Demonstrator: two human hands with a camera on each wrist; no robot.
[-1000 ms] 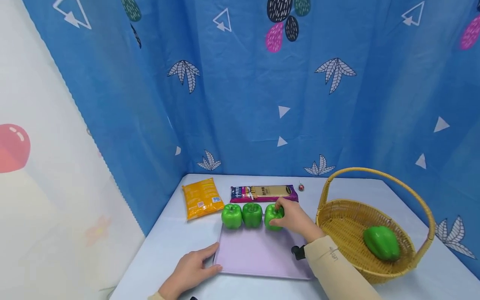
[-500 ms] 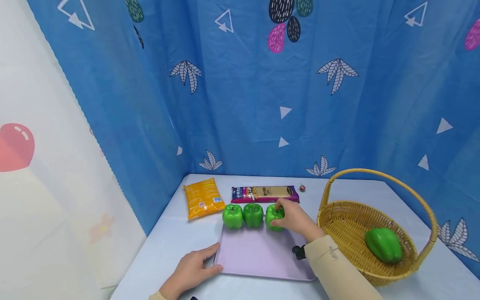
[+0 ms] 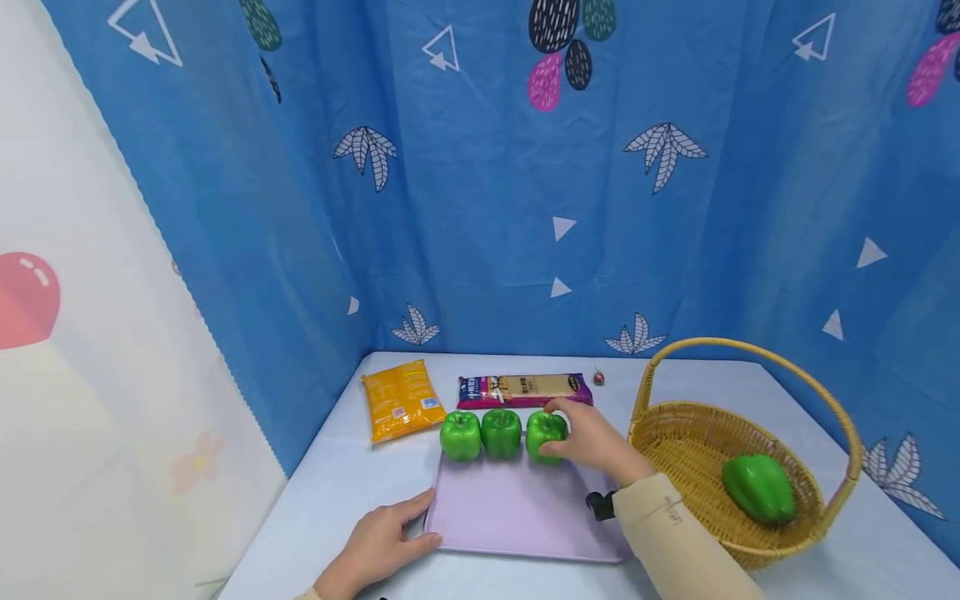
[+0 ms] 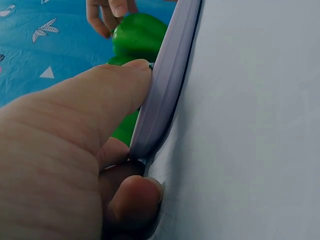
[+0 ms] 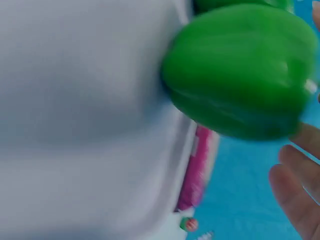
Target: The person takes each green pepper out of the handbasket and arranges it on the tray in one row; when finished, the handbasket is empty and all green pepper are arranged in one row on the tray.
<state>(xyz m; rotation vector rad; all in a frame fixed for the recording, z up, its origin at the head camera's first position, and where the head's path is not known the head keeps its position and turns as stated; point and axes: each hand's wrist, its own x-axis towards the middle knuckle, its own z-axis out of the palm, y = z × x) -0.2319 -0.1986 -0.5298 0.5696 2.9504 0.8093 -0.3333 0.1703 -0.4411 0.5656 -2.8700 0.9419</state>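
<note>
At the front left corner of a lilac tray (image 3: 517, 517), my left hand (image 3: 375, 542) holds the edge. Its thumb (image 4: 127, 82) lies against the rim in the left wrist view, with curled fingers below. Along the tray's far side stand a left green bell pepper (image 3: 460, 436), a middle one (image 3: 501, 433) and a right one (image 3: 545, 436). My right hand (image 3: 592, 440) is spread beside the right bell pepper, thumb in front and index finger behind its top. In the right wrist view the fingers (image 5: 295, 200) are loose, mostly apart from that pepper (image 5: 240, 75).
To the right stands a wicker basket (image 3: 671, 417) with a tall handle and another green bell pepper (image 3: 759, 489) inside. Behind the tray lie an orange packet (image 3: 402, 402), a long purple and beige packet (image 3: 525, 390) and a small red round object (image 3: 598, 377).
My right hand's fingers have loosened and straightened away from the top of the right bell pepper, which stays in place. The left hand keeps its place at the tray corner.
</note>
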